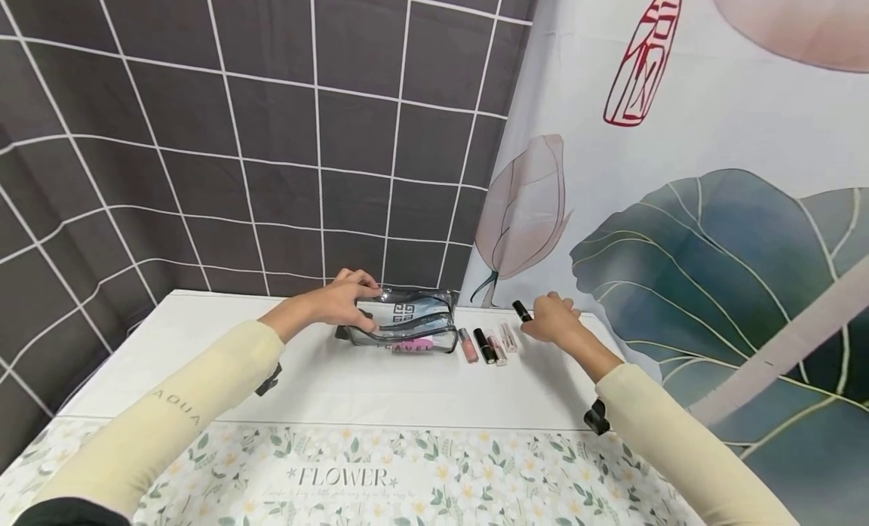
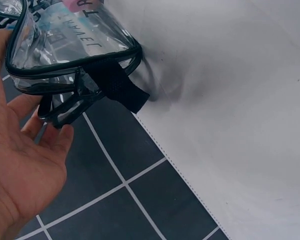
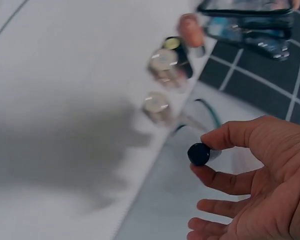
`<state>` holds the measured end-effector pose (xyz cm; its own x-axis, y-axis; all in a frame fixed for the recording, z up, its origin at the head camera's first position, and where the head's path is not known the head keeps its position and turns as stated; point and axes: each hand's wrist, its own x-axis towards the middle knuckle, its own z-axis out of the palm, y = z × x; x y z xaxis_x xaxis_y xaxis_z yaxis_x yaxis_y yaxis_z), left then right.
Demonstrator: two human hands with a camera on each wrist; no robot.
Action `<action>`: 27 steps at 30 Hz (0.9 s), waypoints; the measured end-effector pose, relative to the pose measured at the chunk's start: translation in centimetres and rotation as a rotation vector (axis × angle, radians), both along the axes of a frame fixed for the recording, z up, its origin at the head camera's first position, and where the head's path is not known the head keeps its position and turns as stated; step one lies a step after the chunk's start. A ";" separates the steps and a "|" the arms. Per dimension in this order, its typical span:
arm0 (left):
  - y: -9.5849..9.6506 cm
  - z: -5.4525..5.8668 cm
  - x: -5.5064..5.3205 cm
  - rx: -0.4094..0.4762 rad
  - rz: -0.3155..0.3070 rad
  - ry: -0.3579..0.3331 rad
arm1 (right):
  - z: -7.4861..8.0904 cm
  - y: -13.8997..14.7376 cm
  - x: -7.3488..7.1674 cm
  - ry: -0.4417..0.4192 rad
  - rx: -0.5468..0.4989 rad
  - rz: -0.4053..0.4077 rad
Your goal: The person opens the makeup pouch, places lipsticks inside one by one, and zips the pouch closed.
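Counting one pouch [image 1: 407, 313], five tubes, two hands. Seeing pouch clear with black trim, on the surface [image 1: 305, 390], left of all tubes. Gripping its left end with left hand [image 1: 339, 301]: thumb at near rim, other fingers curved round far rim. Showing one black tab [image 2: 117, 87] at same end, one pink patch [image 1: 413, 346] at front; unclear whether inside.

Pinching one black tube [image 1: 521, 312] in right hand [image 1: 553, 320], thumb and index only, other three fingers loose. Holding it raised off the surface, right of the rest.

Lying between pouch and right hand, four tubes: one coral [image 1: 468, 346] nearest pouch, then one black with gold end [image 1: 485, 346], two clear-capped [image 1: 508, 337]. Blurred in right wrist view.

Also in view: two cream sleeves [image 1: 190, 398], one floral strip [image 1: 448, 454] at near side, two backdrop cloths, one dark grid [image 1: 271, 133], one leaf print [image 1: 720, 269].
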<state>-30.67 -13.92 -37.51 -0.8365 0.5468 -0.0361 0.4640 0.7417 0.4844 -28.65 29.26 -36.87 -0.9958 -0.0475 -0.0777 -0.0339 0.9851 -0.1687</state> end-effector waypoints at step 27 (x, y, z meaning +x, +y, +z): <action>0.1 0.1 -0.5 -0.032 -0.014 0.013 | 4.5 -13.8 1.1 0.225 -0.086 0.438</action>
